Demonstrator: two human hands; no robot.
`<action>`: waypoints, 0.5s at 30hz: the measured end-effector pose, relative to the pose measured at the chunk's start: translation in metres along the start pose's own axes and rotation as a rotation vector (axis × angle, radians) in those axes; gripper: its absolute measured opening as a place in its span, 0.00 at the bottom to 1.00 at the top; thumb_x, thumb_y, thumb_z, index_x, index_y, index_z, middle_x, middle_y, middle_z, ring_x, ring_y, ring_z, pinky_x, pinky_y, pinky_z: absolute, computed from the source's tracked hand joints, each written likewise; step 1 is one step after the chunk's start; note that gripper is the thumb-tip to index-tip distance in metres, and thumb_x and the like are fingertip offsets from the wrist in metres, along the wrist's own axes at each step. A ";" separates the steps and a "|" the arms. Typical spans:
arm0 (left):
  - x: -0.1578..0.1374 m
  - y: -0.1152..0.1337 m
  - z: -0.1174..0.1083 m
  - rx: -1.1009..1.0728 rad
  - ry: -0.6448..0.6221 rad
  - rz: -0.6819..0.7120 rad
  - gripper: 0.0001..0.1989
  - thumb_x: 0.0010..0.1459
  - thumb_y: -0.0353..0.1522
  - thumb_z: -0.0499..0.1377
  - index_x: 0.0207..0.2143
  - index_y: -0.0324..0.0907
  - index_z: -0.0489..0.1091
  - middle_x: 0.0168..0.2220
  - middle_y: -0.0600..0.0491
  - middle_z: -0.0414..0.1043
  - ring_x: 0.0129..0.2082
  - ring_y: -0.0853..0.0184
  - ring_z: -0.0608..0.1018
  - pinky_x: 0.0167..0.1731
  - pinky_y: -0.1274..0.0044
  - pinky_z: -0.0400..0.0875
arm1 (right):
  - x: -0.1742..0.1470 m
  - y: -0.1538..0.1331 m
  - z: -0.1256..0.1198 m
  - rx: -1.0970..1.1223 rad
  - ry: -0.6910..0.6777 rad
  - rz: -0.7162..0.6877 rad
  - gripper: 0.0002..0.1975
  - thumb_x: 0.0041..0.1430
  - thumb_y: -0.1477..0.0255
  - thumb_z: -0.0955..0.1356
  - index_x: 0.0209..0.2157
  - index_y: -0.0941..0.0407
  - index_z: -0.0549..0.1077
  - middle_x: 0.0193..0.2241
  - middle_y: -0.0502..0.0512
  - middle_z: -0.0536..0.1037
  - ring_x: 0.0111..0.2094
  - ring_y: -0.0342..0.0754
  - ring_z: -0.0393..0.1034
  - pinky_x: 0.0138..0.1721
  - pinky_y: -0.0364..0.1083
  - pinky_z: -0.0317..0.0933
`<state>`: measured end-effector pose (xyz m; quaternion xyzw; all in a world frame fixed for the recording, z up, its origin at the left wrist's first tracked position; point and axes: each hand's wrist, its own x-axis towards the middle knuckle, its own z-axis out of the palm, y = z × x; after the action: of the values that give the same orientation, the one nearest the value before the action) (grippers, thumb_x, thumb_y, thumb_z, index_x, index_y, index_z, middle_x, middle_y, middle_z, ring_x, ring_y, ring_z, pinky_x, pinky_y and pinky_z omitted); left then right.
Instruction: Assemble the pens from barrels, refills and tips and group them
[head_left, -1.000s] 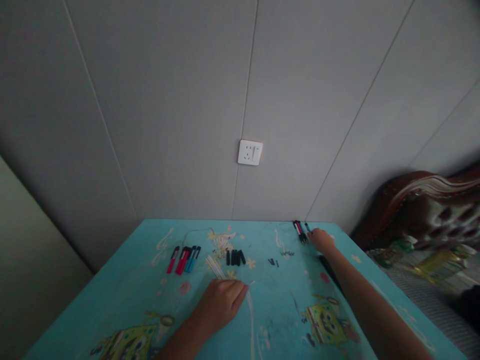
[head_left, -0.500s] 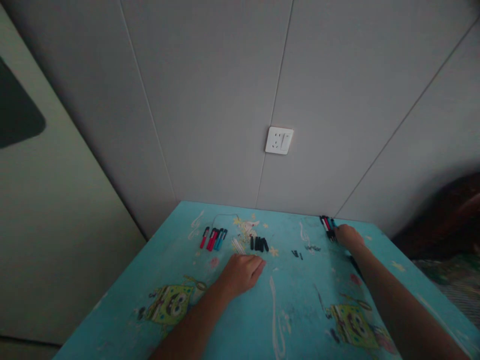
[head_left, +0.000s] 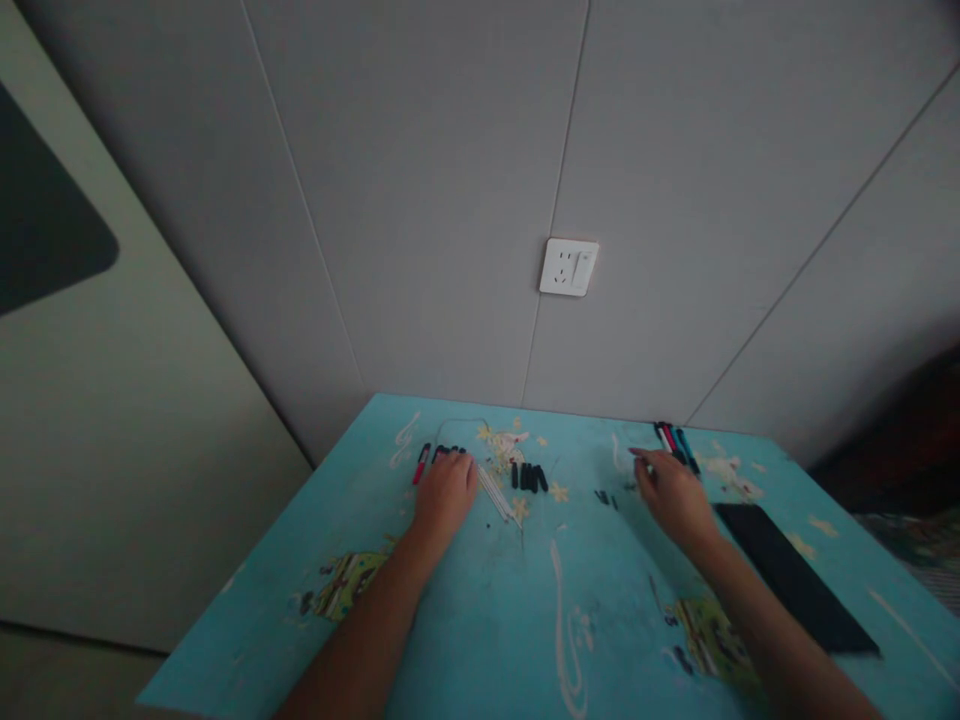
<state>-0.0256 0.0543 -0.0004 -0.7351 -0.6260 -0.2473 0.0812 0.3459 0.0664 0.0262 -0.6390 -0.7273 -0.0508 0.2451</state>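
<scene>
My left hand lies over the group of pen barrels at the far left, covering most of them. Its fingertips are hidden, so its grip cannot be made out. A red pen barrel with a dark end shows just left of it. Thin white refills lie to its right, with several black pen caps beyond. My right hand hovers above small dark pieces, thumb and forefinger apart, with nothing clearly seen between them. Behind it, black, red and blue pens lie together near the wall.
A dark flat rectangular strip lies on the right of the blue patterned table. More tiny dark pieces sit in the middle. A white socket is on the grey wall behind.
My right hand has moved left, away from the pens by the wall, uncovering the dark strip. My left hand has gone from the white refills to the pen barrels on the left.
</scene>
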 end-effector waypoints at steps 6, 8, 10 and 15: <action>-0.002 -0.007 0.007 0.051 0.017 -0.070 0.17 0.61 0.30 0.52 0.51 0.38 0.67 0.43 0.44 0.69 0.46 0.56 0.71 0.51 0.65 0.63 | -0.043 -0.091 0.010 0.296 -0.107 -0.201 0.15 0.65 0.68 0.60 0.46 0.54 0.75 0.38 0.58 0.76 0.38 0.51 0.72 0.43 0.49 0.65; -0.004 -0.009 0.009 0.063 0.019 -0.074 0.17 0.60 0.30 0.52 0.52 0.38 0.67 0.42 0.44 0.69 0.46 0.57 0.71 0.53 0.65 0.61 | -0.050 -0.097 0.015 0.337 -0.169 -0.236 0.14 0.65 0.68 0.61 0.44 0.54 0.76 0.37 0.57 0.76 0.39 0.50 0.71 0.45 0.49 0.64; -0.004 -0.011 0.010 0.080 0.011 -0.068 0.16 0.60 0.29 0.52 0.50 0.38 0.68 0.41 0.45 0.69 0.45 0.57 0.71 0.55 0.64 0.60 | -0.055 -0.095 0.020 0.366 -0.239 -0.264 0.13 0.65 0.68 0.62 0.44 0.54 0.76 0.37 0.57 0.76 0.40 0.50 0.71 0.45 0.49 0.64; -0.005 -0.012 0.012 0.110 -0.001 -0.095 0.11 0.61 0.30 0.51 0.40 0.41 0.73 0.37 0.46 0.70 0.43 0.57 0.72 0.51 0.64 0.63 | -0.061 -0.086 0.022 0.430 -0.309 -0.278 0.13 0.65 0.68 0.62 0.42 0.53 0.78 0.36 0.56 0.77 0.38 0.50 0.71 0.43 0.49 0.65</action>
<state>-0.0348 0.0576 -0.0153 -0.6993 -0.6727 -0.2156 0.1093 0.2611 0.0046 0.0024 -0.4667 -0.8307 0.1691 0.2519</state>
